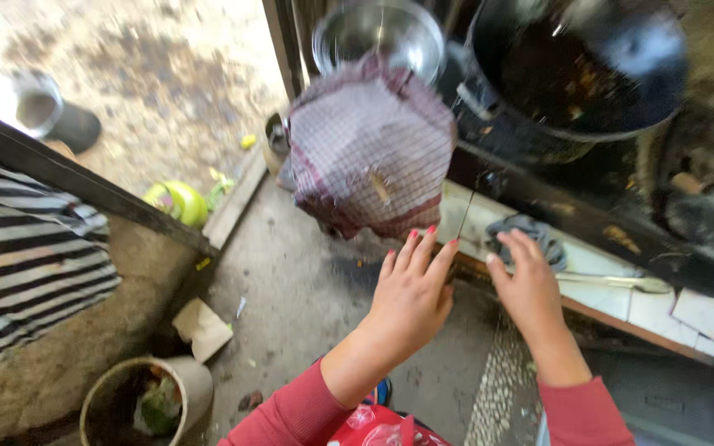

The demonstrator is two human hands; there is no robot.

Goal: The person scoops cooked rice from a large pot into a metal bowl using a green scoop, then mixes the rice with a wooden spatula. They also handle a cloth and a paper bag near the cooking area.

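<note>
My left hand [411, 293], with red-painted nails and a red sleeve, is raised with its fingers spread, just below a checked maroon-and-white cloth bundle [369, 153]. Its fingertips stop short of the cloth. Beside it to the right, my right hand [530, 289] is also spread and empty, hovering over a grey rag [532, 231] on the white tiled counter [654, 310]. A thin dark line [464, 216] hangs between the two hands; I cannot tell what it is. The cloth bundle is blurred and sits in front of a steel bowl [378, 37].
A large black pan [576, 70] stands on the dark stove at upper right. A metal spoon handle [613, 281] lies on the counter. On the floor are a bucket of scraps [146, 400], a cardboard scrap [202, 329], a green vessel [177, 202] and a striped cloth [26, 256].
</note>
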